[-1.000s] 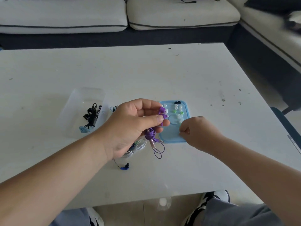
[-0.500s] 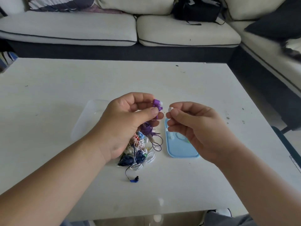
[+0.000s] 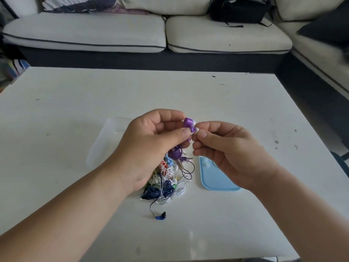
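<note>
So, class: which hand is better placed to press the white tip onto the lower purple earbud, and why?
Right. The right hand pinches the white tip against the lower purple earbud; the left hand is occupied, gripping the purple earphones to steady them.

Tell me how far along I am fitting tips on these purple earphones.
Done: the upper earbud seems already capped in white. In hand: the left hand holds the purple earphones, and the right hand pinches a white tip against the lower earbud; not clearly seated. Left: probably the tangled earphone pile, with spare tips on the blue tray.
</note>
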The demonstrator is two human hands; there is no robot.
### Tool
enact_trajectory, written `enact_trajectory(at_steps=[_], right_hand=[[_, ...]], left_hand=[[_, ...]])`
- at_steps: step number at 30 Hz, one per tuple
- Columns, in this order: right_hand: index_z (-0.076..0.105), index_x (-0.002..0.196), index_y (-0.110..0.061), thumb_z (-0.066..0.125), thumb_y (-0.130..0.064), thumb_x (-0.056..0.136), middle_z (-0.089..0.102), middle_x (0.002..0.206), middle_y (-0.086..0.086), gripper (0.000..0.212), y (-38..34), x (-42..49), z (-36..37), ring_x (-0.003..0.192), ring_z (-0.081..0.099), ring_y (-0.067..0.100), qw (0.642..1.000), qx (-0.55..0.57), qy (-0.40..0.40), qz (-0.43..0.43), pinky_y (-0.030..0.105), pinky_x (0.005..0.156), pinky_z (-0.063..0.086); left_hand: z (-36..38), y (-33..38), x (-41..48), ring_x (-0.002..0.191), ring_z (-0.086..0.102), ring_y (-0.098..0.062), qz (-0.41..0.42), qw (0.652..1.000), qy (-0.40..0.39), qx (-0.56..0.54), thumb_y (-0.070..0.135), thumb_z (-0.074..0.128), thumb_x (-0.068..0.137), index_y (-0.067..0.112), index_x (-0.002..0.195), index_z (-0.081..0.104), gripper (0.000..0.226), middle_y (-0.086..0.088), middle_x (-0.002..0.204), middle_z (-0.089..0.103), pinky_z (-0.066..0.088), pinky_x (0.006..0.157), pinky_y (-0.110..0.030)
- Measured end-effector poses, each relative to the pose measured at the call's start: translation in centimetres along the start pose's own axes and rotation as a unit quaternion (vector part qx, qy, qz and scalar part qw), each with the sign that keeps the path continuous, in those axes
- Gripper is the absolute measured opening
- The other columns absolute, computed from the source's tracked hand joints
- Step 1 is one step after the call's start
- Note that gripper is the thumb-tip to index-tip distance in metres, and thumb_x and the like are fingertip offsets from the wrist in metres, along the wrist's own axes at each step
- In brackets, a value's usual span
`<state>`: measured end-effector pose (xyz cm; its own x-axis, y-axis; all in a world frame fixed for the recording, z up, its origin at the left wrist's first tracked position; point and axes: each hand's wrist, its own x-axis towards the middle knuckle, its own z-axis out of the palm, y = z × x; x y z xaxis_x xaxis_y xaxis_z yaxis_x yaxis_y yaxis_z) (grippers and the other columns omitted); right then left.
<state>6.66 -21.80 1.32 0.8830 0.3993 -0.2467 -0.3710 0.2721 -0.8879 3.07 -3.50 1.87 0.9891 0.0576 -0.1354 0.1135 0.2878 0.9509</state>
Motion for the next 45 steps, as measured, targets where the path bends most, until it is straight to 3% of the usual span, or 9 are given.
enact_trajectory(at_steps=[16, 33, 39, 45], right_hand=[[0.071, 0.097, 0.001, 0.062, -0.007, 0.086, 0.071, 0.083, 0.013, 0.017, -0.2, 0.0, -0.5, 0.071, 0.068, 0.019, 0.998, 0.022, -0.050, 0.029, 0.028, 0.067, 0.059], [0.076, 0.089, -0.004, 0.064, -0.008, 0.084, 0.066, 0.078, 0.011, 0.013, -0.1, 0.2, -1.4, 0.065, 0.062, 0.019, 0.995, -0.008, -0.078, 0.058, 0.028, 0.062, 0.057], [0.077, 0.088, -0.006, 0.069, -0.009, 0.084, 0.065, 0.078, 0.011, 0.009, -0.1, 0.2, -2.2, 0.068, 0.062, 0.019, 0.993, -0.020, -0.109, 0.050, 0.028, 0.064, 0.056], [0.078, 0.082, -0.008, 0.068, -0.006, 0.083, 0.065, 0.077, 0.013, 0.010, -0.3, 0.1, -2.2, 0.067, 0.062, 0.021, 0.993, -0.032, -0.109, 0.035, 0.028, 0.063, 0.055]], left_hand=[[0.2, 0.0, -0.4, 0.081, 0.074, -0.020, 0.011, 0.999, -0.007, 0.030, -0.008, 0.074, 0.085, 0.011, 0.106, 0.073, 0.029, -0.009, 0.095, 0.079, 0.060, 0.077, -0.029], [0.8, -0.1, -0.7, 0.070, 0.073, -0.019, 0.009, 0.999, -0.023, 0.029, -0.012, 0.073, 0.081, 0.009, 0.097, 0.071, 0.027, -0.006, 0.085, 0.078, 0.057, 0.066, -0.022], [0.8, -0.1, -0.7, 0.070, 0.072, -0.021, -0.010, 0.999, -0.049, 0.008, 0.004, 0.078, 0.066, 0.010, 0.092, 0.072, 0.028, -0.009, 0.084, 0.077, 0.058, 0.068, -0.025], [0.9, -0.1, -0.9, 0.070, 0.072, -0.021, -0.026, 0.998, -0.062, -0.001, 0.003, 0.077, 0.067, 0.008, 0.093, 0.072, 0.027, -0.012, 0.084, 0.078, 0.058, 0.066, -0.024]])
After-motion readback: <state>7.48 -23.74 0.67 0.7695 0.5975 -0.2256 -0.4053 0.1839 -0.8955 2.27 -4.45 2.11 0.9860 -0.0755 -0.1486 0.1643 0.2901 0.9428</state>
